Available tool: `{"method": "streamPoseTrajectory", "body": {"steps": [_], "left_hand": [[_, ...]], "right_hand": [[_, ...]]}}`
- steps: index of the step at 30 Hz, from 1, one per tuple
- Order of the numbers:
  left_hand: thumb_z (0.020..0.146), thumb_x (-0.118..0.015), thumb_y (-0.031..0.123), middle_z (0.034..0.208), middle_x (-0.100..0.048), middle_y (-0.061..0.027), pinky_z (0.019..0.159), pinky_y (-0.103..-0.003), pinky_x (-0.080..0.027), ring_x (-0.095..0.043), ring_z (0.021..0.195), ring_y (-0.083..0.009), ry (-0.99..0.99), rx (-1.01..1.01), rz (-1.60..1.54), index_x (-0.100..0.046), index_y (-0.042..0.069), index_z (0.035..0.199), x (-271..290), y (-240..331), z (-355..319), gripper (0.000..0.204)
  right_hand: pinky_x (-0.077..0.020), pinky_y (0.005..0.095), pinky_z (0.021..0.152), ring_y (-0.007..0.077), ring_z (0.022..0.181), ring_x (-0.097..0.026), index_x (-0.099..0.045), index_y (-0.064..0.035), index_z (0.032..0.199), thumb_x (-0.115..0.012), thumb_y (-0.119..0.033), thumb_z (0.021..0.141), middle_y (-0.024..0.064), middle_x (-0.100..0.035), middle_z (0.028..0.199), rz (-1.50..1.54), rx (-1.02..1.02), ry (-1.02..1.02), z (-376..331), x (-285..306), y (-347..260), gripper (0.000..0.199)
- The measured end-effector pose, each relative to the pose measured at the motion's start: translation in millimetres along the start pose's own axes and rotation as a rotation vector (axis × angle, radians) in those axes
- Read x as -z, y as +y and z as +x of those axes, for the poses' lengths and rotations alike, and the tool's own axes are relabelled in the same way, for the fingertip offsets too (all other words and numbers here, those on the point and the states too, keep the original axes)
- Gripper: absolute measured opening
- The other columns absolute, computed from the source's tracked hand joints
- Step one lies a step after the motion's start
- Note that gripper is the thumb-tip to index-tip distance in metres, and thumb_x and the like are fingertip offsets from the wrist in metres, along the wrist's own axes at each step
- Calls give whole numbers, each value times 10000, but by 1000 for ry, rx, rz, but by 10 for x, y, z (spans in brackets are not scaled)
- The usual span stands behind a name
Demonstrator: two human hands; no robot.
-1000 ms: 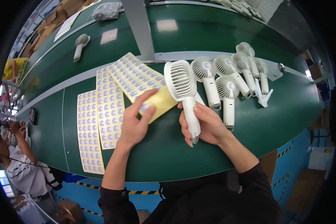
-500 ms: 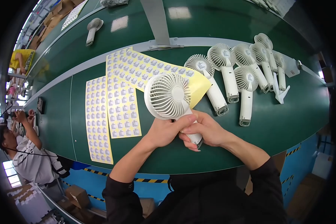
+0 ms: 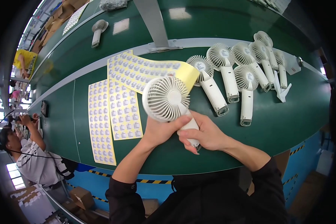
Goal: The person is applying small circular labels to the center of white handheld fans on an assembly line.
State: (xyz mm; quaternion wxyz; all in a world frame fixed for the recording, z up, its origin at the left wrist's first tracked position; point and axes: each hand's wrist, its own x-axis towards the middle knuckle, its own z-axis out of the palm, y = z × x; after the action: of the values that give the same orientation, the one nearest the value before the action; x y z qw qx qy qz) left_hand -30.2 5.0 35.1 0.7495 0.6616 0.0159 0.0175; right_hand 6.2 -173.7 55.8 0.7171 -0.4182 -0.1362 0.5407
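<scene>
A white handheld fan [image 3: 168, 98] is held up over the near middle of the green table, its round grille tilted toward the upper left. My left hand [image 3: 159, 130] grips it just below the grille, thumb across the neck. Wrapped round the handle is my right hand [image 3: 201, 132], fingers closed. The fan's plain centre cap faces up. Behind the grille lies a yellow-backed sheet of stickers [image 3: 153, 69], its right end curled up. Two more sticker sheets, one at the left [image 3: 102, 123] and one beside it [image 3: 126, 112], lie flat.
Several white fans lie at the right, the nearest handheld fan [image 3: 246, 97] among them, near a white Y-shaped piece [image 3: 282, 89]. A grey post [image 3: 153, 22] rises from the metal rail. One fan [image 3: 98, 31] lies beyond it. A co-worker [image 3: 30, 149] sits at the far left.
The held fan has shifted slightly left and down, with both hands still on it. The curled end of the sticker sheet has rolled back to the left. My view has moved a little.
</scene>
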Motion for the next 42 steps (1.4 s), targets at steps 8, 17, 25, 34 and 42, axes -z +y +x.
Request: {"method": "streamPoseTrajectory", "body": {"steps": [8, 17, 25, 34, 42], "left_hand": [[772, -797, -14, 1265, -546, -115, 973, -329, -506, -584, 1165, -192, 193, -104, -84, -354, -4, 1392, -170, 61, 111, 762], [852, -741, 65, 1233, -604, -132, 929, -303, -514, -620, 1085, -179, 363, -172, -28, -439, -22, 1402, -71, 110, 147, 633], [1054, -493, 333, 1031, -680, -119, 830, -291, -538, -668, 888, -165, 758, -144, -131, -628, -33, 1177, 248, 141, 389, 409], [1072, -395, 309, 1153, -667, -139, 912, -308, -514, -652, 1028, -186, 713, -192, -52, -619, -38, 1217, 311, 172, 402, 438], [1051, -468, 277, 1125, -674, -124, 901, -296, -513, -647, 1021, -165, 656, -218, -20, -628, -37, 1196, 345, 152, 399, 380]], "right_hand": [[-461, 246, 467, 115, 531, -589, -466, -25, 1124, -615, -86, 952, 49, -618, 766, -447, 226, 382, 38, -4, 83, 236], [-534, 346, 560, 247, 627, -692, -500, 7, 1162, -687, -145, 903, 125, -684, 788, -771, 470, 433, 85, 52, 193, 354], [-548, 366, 608, 305, 695, -706, -538, 26, 1158, -733, -154, 882, 169, -687, 826, -897, 664, 448, 47, 28, 329, 383], [-508, 346, 524, 269, 608, -616, -593, 37, 1095, -790, -101, 797, 124, -613, 832, -1279, 822, 687, 15, 198, 181, 382], [-505, 354, 537, 266, 662, -625, -600, 45, 1096, -802, -73, 758, 127, -603, 885, -1347, 908, 749, 25, 261, 151, 412]]}}
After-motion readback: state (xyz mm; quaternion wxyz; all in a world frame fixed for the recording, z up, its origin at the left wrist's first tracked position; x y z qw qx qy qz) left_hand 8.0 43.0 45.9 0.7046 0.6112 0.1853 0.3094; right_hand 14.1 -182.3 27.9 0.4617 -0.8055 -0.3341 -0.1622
